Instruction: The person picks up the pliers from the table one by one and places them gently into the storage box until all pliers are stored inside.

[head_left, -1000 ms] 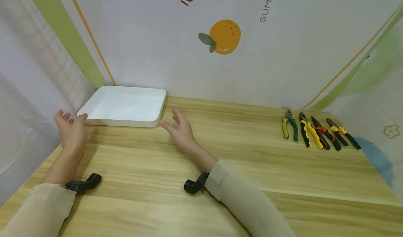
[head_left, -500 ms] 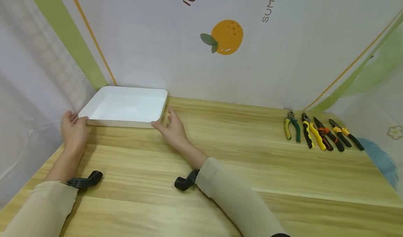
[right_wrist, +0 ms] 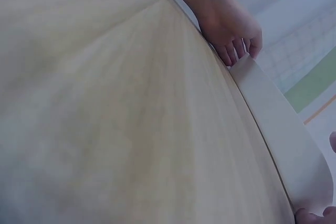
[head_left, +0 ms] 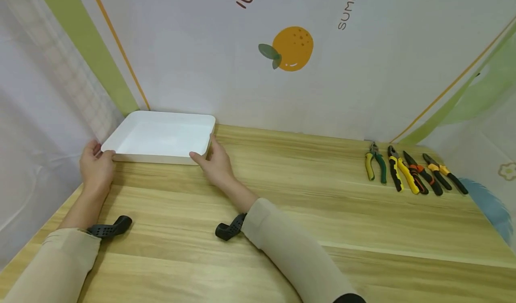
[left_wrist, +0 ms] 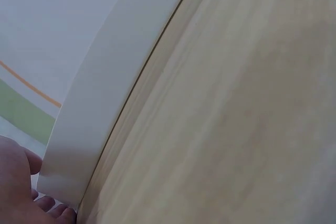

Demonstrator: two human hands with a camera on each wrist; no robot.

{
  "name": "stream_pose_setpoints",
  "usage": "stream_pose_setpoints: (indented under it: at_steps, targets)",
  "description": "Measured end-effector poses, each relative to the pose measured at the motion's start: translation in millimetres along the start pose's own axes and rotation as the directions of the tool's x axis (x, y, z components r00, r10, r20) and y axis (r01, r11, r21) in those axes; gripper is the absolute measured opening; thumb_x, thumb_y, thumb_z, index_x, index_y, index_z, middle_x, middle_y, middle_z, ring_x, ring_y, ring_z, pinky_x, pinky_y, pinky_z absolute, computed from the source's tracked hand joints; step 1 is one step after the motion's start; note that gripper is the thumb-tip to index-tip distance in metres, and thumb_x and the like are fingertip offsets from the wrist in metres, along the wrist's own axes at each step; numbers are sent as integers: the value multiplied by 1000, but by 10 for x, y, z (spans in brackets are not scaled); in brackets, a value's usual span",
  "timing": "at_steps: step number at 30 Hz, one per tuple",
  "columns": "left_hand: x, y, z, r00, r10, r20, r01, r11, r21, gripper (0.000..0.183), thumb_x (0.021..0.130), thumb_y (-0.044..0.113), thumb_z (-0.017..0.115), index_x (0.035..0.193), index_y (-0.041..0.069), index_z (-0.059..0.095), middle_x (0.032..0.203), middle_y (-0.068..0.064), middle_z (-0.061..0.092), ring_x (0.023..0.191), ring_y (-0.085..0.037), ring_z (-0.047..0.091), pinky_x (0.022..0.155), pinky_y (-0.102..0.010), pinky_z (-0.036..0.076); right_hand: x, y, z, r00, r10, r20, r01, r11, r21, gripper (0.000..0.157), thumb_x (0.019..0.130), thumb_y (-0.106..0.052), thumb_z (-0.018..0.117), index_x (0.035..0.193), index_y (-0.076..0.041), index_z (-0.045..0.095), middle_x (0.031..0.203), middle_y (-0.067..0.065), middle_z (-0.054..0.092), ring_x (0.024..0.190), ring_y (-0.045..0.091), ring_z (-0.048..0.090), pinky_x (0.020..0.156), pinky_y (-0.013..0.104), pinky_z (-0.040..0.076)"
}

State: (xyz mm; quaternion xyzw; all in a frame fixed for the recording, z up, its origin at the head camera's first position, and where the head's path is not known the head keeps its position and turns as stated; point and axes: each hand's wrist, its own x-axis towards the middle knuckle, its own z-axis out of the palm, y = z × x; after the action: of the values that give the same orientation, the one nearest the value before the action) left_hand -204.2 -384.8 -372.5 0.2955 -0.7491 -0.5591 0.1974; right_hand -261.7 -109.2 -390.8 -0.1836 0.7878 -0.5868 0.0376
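Note:
A shallow white rectangular tray (head_left: 157, 159) lies on the wooden table against the back curtain, at the left. My left hand (head_left: 96, 166) holds its near left corner, thumb at the rim and fingers curled low at the corner, as the left wrist view shows beside the tray's wall (left_wrist: 110, 82). At the near right corner my right hand (head_left: 216, 163) grips the tray, its thumb on the front rim and its fingers along the right side. From the right wrist view, the tray's underside edge sits close on the table, and the left hand (right_wrist: 226, 24) shows at the far corner.
Several pliers lie in a row at the right back: a green-handled pair (head_left: 376, 163), a yellow-and-black pair (head_left: 402, 169) and others with orange and black grips (head_left: 421, 173). A printed curtain (head_left: 225, 79) closes off the back and sides of the table (head_left: 306, 191).
My right hand has moved left from beside the tray onto its near right corner. My left hand has closed in on the near left corner. The tray stays in place.

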Motion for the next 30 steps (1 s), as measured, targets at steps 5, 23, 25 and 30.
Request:
stream_pose_setpoints:
  at_steps: [5, 23, 25, 30]
  targets:
    - [7, -19, 9, 1000, 19, 9, -19, 999, 31, 65, 100, 15, 38, 161, 4, 18, 167, -12, 25, 150, -13, 30, 125, -24, 30, 22, -2, 14, 1000, 0, -6, 0, 1000, -28, 83, 98, -39, 66, 162, -12, 20, 163, 9, 37, 140, 25, 50, 110, 35, 51]
    - [-145, -82, 23, 997, 56, 57, -63, 991, 122, 64, 102, 25, 36, 162, 17, 15, 167, -13, 21, 154, -22, 21, 128, -30, 24, -25, -1, -31, 999, 45, -21, -47, 992, -116, 70, 102, -33, 61, 159, -8, 30, 143, 15, 58, 115, 22, 62, 100, 31, 56]
    - [-157, -78, 36, 997, 57, 46, -63, 990, 127, 63, 102, 26, 36, 161, 17, 17, 167, -13, 22, 153, -22, 23, 127, -31, 25, -34, 3, -49, 999, 45, -19, -47, 992, -114, 70, 102, -33, 61, 159, -8, 30, 144, 15, 57, 116, 22, 61, 101, 30, 56]
    - [-185, -79, 41, 999, 42, 28, -45, 992, 121, 63, 101, 25, 39, 161, 18, 21, 166, -11, 26, 152, -21, 29, 125, -29, 30, -65, 13, -80, 999, 33, -6, -34, 993, -115, 71, 102, -33, 62, 159, -7, 30, 139, 14, 60, 105, 14, 59, 91, 23, 55]
